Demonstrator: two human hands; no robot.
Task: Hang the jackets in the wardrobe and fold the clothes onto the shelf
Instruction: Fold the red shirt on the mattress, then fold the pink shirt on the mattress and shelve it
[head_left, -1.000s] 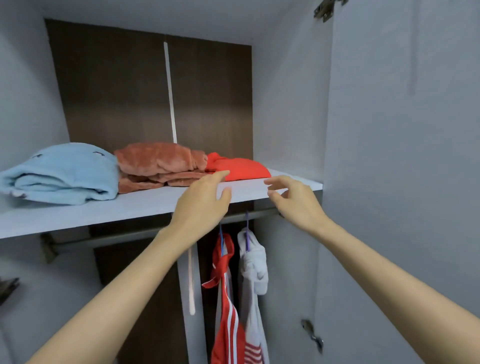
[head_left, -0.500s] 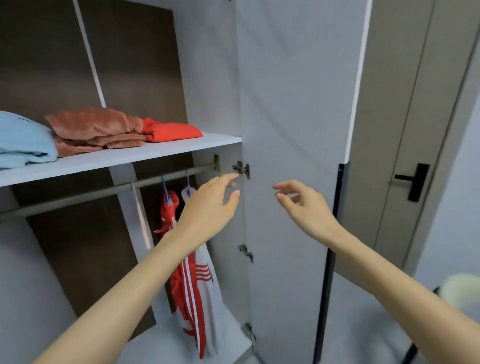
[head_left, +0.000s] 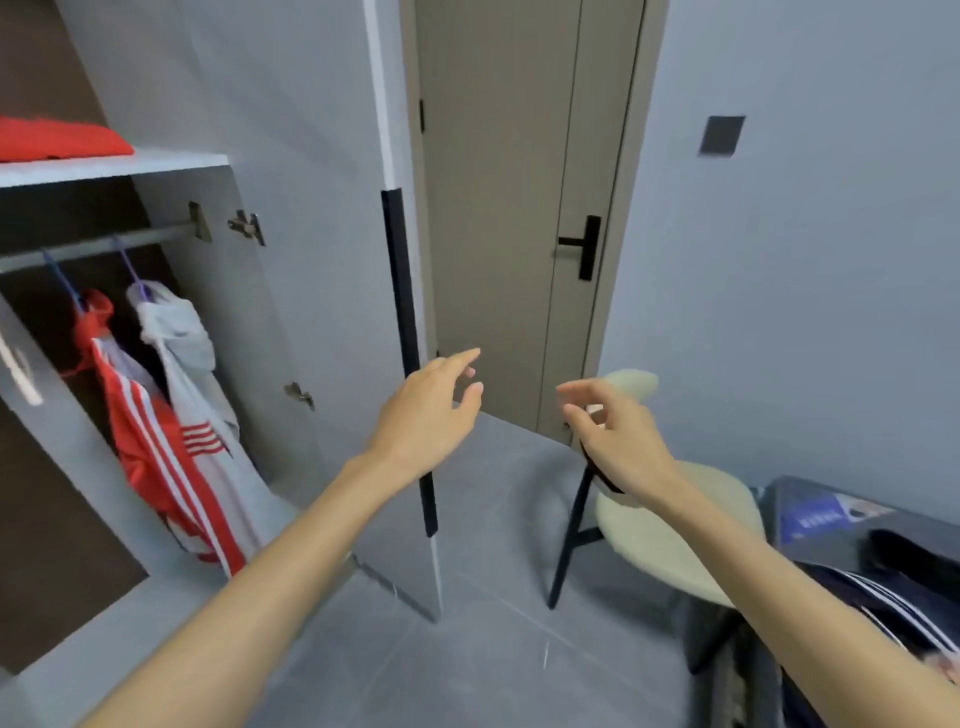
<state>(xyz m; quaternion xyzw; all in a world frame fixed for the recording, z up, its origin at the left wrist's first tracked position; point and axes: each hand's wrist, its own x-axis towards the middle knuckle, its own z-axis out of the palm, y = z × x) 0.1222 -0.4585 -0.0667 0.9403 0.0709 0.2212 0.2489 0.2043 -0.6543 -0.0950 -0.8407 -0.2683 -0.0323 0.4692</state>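
Two bare hands are being held out at the middle of the view, with nothing gripped in either. The left hand (head_left: 431, 410) is being held open with loosely spread fingers, in front of the edge of the open wardrobe door (head_left: 332, 260). The right hand (head_left: 613, 431) is also open, its fingers slightly curled, in front of a pale stool (head_left: 680, 525).

The wardrobe is standing at the left. On its rail (head_left: 98, 247), two jackets are hanging side by side and touching: a red jacket with white stripes (head_left: 150, 431) and a grey hooded jacket (head_left: 192, 374). On the shelf (head_left: 114, 166) above the rail, one red folded garment (head_left: 57, 140) is being shown; the rest of the shelf is being cut off by the left edge.

At the near right, a dark garment with white stripes (head_left: 893, 597) is lying on a grey surface, probably a bed (head_left: 810, 499). It is judged to be the next item to be collected.

For this step to be done well, the dark garment is best lifted with both hands at the shoulders or collar, so that it is being kept flat and untangled for hanging or folding. The stool is best avoided while the reach is being made.

Counted: two hands, two hanging jackets, one folded garment visible, one dark garment waiting, one stool, one closed room door (head_left: 509, 208).
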